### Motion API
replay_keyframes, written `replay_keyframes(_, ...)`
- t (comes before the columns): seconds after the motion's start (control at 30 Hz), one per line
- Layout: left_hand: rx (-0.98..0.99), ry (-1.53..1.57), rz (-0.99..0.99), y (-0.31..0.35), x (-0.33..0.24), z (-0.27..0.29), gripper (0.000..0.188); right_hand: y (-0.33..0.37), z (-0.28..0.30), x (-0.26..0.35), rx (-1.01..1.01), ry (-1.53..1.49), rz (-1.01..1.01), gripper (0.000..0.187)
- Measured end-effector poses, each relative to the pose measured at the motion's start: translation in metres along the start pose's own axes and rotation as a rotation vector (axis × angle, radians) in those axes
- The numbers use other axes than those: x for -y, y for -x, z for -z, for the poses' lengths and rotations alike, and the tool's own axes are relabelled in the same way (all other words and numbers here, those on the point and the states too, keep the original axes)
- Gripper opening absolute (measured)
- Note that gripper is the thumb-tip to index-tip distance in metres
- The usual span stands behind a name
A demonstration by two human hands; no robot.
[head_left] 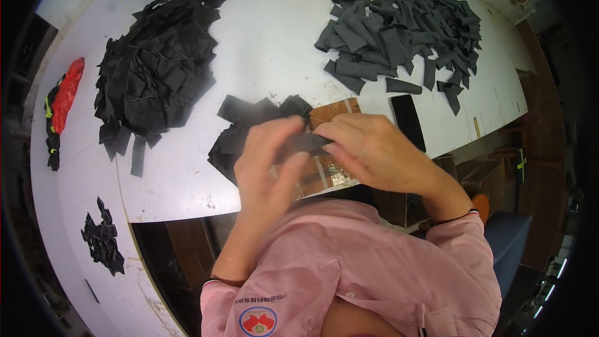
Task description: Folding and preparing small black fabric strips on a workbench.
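Near the table's front edge, my right hand (377,153) is closed, pinching the end of a small dark fabric piece (307,142) between thumb and fingers. My left hand (267,159) is beside the piece's other end, thumb and fingers curved and apart, slightly blurred by motion. Whether its fingertips touch the fabric is hard to see. Behind and left of my left hand lies a small heap of flat black fabric pieces (240,112). Under my hands is a brown taped cardboard sheet (334,110), partly hidden by them.
A large pile of flat black pieces (159,68) covers the left of the white table (268,37). Folded or tubular dark grey pieces (399,31) are heaped at far right. A black phone (408,123) lies right of the cardboard. Red plastic (67,97) and black scraps (103,240) lie far left.
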State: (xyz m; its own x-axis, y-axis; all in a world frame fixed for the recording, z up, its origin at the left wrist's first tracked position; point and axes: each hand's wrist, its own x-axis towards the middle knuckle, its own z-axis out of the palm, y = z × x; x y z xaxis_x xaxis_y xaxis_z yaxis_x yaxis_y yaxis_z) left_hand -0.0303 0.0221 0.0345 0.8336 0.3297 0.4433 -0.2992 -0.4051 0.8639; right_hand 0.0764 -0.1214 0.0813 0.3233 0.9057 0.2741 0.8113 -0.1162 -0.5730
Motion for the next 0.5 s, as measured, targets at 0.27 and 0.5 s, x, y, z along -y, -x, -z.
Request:
replay_keyframes(0.27, -0.051, 0.067, 0.016, -0.002, 0.002, -0.009, 0.010, 0.007, -0.014, -0.001, -0.100, 0.094, -0.024, 0.018)
replay_keyframes(0.5, -0.083, -0.122, -0.163, -0.003, 0.012, -0.015, 0.004, 0.007, -0.043, -0.027, -0.134, 0.025, -0.041, 0.021)
